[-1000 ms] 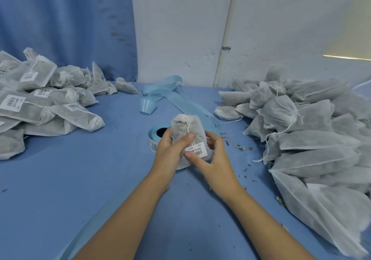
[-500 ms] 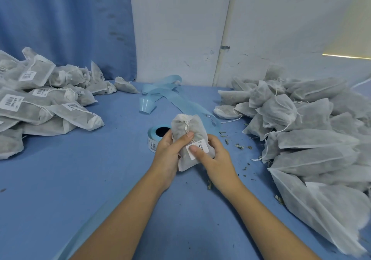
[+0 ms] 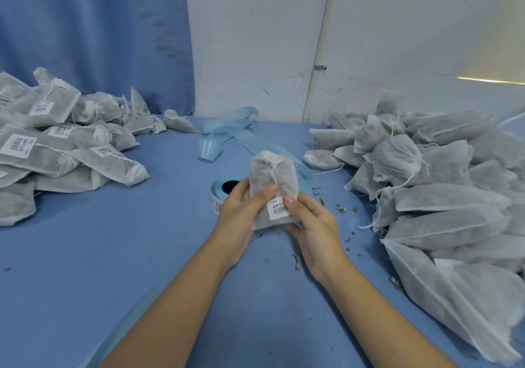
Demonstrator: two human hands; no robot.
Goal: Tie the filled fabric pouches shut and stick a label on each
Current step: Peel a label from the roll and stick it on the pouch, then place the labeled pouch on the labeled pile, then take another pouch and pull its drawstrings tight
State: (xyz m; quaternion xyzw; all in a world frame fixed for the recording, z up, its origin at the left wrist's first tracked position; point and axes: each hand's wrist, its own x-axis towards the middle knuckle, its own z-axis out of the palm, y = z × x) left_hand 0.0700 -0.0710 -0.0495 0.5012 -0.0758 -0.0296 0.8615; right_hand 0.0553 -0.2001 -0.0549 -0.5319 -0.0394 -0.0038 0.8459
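A white fabric pouch [image 3: 272, 174], filled and drawn shut with a string at its top, stands upright over the middle of the blue table. My left hand [image 3: 241, 211] grips its left side, thumb across the front. My right hand [image 3: 309, 219] holds its lower right, thumb at the upper right corner of a white barcode label [image 3: 279, 210] stuck on the pouch's lower front. Behind my left hand lies the roll of labels [image 3: 220, 194] on light blue backing.
A pile of labelled pouches [image 3: 56, 151] fills the left of the table. A bigger heap of unlabelled pouches [image 3: 443, 191] fills the right. Spent blue backing tape [image 3: 230, 131] curls behind the roll. Dried herb crumbs [image 3: 339, 208] lie scattered right of my hands.
My right thumb has slid from the label's left side to its upper right corner, and the label's print now shows. The pouch has stayed upright between both hands.
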